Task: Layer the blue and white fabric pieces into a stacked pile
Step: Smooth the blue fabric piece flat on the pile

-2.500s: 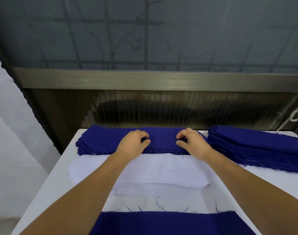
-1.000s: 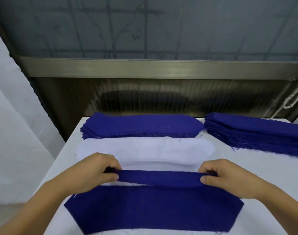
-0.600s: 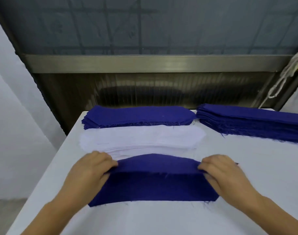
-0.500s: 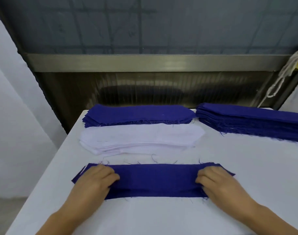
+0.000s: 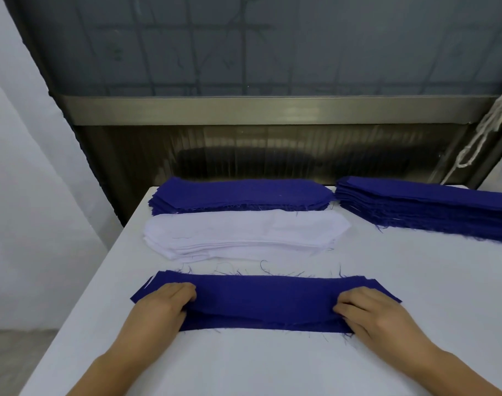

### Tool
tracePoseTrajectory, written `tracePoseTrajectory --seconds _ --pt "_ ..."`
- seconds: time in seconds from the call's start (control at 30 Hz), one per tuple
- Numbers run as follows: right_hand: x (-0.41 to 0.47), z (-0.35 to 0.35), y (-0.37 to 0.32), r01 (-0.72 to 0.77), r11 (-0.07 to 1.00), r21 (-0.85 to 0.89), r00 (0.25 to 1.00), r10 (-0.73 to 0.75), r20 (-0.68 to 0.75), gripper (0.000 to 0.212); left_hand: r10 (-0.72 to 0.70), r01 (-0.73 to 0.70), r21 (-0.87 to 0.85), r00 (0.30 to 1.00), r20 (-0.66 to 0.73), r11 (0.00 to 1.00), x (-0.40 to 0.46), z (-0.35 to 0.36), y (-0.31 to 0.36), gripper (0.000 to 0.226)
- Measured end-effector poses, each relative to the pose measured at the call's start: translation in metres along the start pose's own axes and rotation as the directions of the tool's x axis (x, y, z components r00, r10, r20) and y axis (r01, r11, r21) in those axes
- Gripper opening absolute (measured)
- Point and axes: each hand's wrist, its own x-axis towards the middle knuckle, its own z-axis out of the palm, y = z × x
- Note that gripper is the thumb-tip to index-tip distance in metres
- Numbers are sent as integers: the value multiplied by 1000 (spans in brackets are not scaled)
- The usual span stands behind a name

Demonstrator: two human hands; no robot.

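A long blue fabric piece (image 5: pixel 266 298) lies flat near the front of the white table (image 5: pixel 272 364), on top of a low pile whose near edge shows under it. My left hand (image 5: pixel 164 304) grips its left end with curled fingers. My right hand (image 5: pixel 369 312) grips its right end the same way, and the piece's near edge is slightly raised between them. Behind it sits a pile of white fabric pieces (image 5: pixel 244 232), and behind that a pile of blue pieces (image 5: pixel 241 194).
A taller stack of blue fabric (image 5: pixel 429 210) lies at the back right of the table. The table's left edge drops to the floor. A dark wall with a metal rail stands close behind, and a white cord (image 5: pixel 483 130) hangs at the far right.
Both hands took a blue piece from the far pile, carried it to the front and laid it flat. Since half a second ago the fingers have curled and the piece's near edge has risen a little.
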Motion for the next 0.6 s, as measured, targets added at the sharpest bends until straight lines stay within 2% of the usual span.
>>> tracePoseTrajectory --seconds 0.03,0.13,0.33,0.5,0.6 --pt "1 1 -1 6 1000 -12 999 -6 -36 57 -12 12 0 1000 -15 1000 -1 1 -1 51" --pt "5 4 -2 28 999 -15 995 -30 -92 57 -55 55 2 997 -49 998 -4 7 -5 53" --pt "4 12 -1 104 994 -23 993 -105 -60 54 -157 157 4 986 -59 988 -6 13 -12 49" --pt "2 11 -2 127 991 -34 991 -128 -46 55 -161 162 13 984 -77 987 -7 13 -12 48" --pt "3 9 -3 111 994 -21 993 -112 -45 57 -156 157 6 985 -75 988 -6 11 -8 40"
